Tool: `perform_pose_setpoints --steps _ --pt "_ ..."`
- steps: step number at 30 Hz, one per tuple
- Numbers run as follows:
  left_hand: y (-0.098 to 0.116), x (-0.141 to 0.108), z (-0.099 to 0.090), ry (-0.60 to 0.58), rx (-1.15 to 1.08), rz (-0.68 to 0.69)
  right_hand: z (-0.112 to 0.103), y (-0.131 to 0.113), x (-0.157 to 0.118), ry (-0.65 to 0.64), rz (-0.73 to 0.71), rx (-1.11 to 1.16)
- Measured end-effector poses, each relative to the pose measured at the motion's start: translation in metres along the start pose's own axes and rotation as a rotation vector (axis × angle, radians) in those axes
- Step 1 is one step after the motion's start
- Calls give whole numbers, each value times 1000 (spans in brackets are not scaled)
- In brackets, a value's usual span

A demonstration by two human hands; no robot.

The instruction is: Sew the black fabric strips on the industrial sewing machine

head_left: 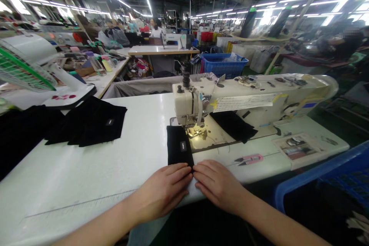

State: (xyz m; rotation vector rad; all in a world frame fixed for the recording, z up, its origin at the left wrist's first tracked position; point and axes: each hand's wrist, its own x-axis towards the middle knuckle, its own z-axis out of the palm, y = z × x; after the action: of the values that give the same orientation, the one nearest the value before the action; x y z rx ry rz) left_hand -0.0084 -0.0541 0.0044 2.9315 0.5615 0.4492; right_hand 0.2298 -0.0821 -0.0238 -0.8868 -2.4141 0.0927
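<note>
A folded black fabric piece (176, 144) with a small dark label lies on the table, its upper right edge beside the lit needle area of the sewing machine (187, 103). At its near end, my left hand (165, 186) has its fingers closed on the cloth. My right hand (216, 182) pinches the same near edge from the right, the fingertips of both hands almost touching. The thumbs are hidden below the fingers. Another black cloth piece (233, 126) lies under the machine arm. Pink-handled thread snips (249, 160) rest right of my hands.
Stacked black labelled pieces (98, 123) lie at the left, near a white and green fan (31, 59). A blue basket (319, 169) with dark cloth stands at the lower right. A printed card (298, 148) lies on the table's right end. Behind are another machine and a blue crate (225, 65).
</note>
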Motion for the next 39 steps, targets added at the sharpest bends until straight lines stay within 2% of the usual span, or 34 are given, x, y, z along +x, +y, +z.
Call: perform_pose_setpoints --steps 7,15,24,32,39 --pt "-24 9 0 49 -34 -23 1 18 19 4 3 -22" --pt "-50 19 -1 50 8 -14 2 38 40 -48 30 -46" --pt "-83 28 -1 40 7 -42 10 57 58 -50 134 -123" --pt "-108 38 -3 35 -9 -64 12 64 71 -93 220 -201" --pt "-115 42 -4 54 18 -67 13 61 62 -49 215 -200"
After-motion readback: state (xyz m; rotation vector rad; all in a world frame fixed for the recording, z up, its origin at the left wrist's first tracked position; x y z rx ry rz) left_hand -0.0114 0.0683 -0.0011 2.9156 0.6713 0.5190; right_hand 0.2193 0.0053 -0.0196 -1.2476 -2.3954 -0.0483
